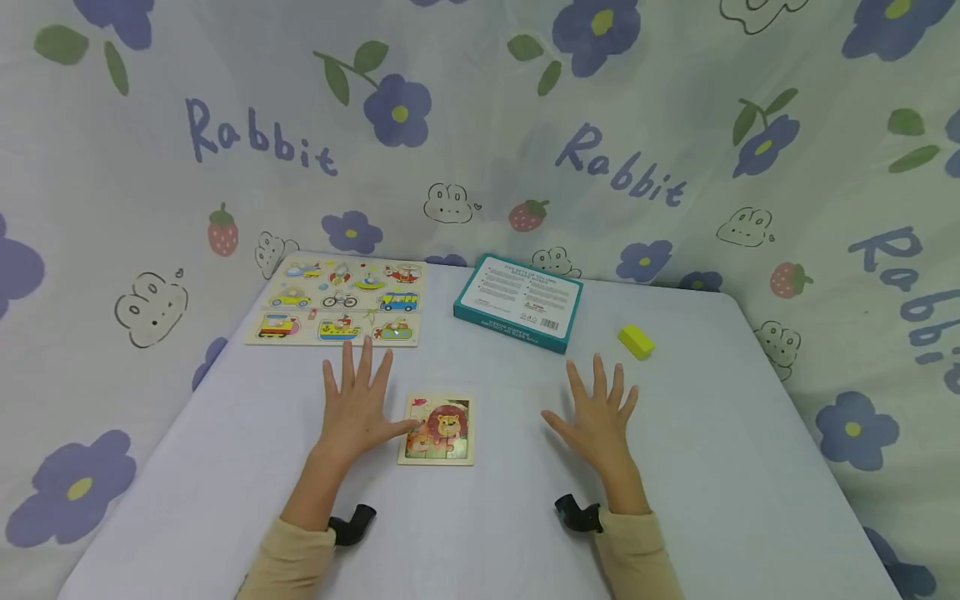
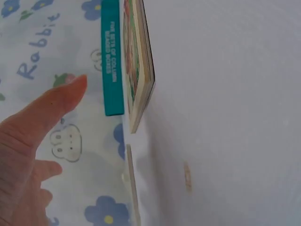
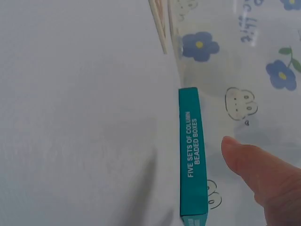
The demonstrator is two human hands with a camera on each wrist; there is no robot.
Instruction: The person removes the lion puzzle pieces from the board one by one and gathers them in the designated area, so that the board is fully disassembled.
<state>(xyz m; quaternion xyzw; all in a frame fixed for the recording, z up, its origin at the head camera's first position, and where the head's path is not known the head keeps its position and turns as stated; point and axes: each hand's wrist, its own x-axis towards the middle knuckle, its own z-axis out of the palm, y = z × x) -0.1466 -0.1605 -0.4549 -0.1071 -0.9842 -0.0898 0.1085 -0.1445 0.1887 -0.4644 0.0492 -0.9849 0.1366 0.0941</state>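
the lion puzzle (image 1: 447, 429) looks wooden, the teal box (image 1: 519, 302) smooth cardboard.

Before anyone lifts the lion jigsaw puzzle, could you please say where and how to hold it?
I'd pinch the lion jigsaw puzzle by its pale right rim, coming from the right with the right hand: it lies flat, its edge looks thick enough to grasp, and that side is uncovered, whereas the left hand overlaps its left side in the head view.

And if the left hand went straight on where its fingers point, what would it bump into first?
Probably the board with vehicle pictures: the left hand points at it. I can't tell how high the hand is, so it might pass over instead.
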